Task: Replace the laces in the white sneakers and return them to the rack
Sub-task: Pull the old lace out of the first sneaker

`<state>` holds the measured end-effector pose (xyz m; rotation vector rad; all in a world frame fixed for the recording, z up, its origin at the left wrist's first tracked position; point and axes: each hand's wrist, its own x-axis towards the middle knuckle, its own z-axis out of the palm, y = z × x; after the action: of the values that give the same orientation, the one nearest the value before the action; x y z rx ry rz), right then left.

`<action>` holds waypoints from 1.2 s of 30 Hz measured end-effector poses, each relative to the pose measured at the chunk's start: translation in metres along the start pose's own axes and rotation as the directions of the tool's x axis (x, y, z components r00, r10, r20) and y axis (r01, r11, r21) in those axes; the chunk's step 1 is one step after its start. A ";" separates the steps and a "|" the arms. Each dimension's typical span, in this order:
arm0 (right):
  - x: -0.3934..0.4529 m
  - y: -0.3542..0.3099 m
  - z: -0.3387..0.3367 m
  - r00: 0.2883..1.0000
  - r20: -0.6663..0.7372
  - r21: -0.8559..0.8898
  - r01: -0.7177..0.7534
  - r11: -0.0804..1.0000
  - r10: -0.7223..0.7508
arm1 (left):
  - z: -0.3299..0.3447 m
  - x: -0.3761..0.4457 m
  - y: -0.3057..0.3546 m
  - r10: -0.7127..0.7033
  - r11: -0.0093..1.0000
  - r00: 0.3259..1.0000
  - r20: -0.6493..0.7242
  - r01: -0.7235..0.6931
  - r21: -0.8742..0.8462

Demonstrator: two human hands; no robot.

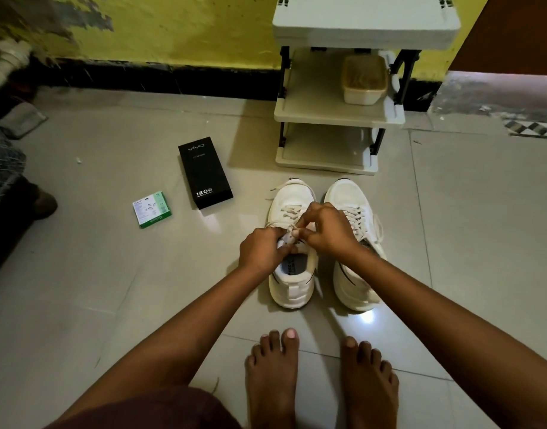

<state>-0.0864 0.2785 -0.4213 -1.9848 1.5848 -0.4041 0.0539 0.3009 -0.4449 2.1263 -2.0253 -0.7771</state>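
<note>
Sneakers stand side by side on the tiled floor [111, 289], toes pointing away toward the rack [337, 116], just near of its bottom shelf. Both hands work at the left sneaker [292, 274]: the left hand [261, 247] curls its fingers round the top of the tongue, pinching the lace [289, 212] there, and the right hand [326, 229] pinches the same lace just beside it, fingertips of the two hands almost touching. A loose lace end trails off the toe to the left. The right sneaker [352, 199] is laced, partly hidden by the right forearm. A beige tub [363, 85] sits on the rack's middle shelf. Left of the sneakers lie a black box [205, 173] and, further left, a small green box [152, 209]. Bare feet [321, 379] rest near of the sneakers.
</note>
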 end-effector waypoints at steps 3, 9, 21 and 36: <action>-0.006 -0.027 -0.012 0.994 0.098 0.690 -0.100 0.717 0.044 | -0.004 -0.001 0.009 -0.019 0.999 1.000 0.007 0.019 0.049; 0.012 -0.025 -0.034 0.971 -0.092 0.604 -0.124 0.787 0.223 | -0.008 -0.004 0.008 0.013 0.999 0.999 0.050 -0.015 0.045; 0.000 0.009 0.006 0.989 0.088 -0.060 -0.110 0.992 0.115 | -0.021 0.007 0.010 -0.041 0.999 0.998 0.049 0.039 0.035; -0.025 0.010 0.025 0.987 0.160 -0.353 0.052 0.934 0.006 | -0.026 0.007 -0.010 -0.005 0.964 1.000 0.000 0.005 -0.264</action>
<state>-0.0868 0.3072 -0.4444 -2.2411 1.6218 0.0416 0.0743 0.2882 -0.4284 1.9819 -1.7984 -0.9849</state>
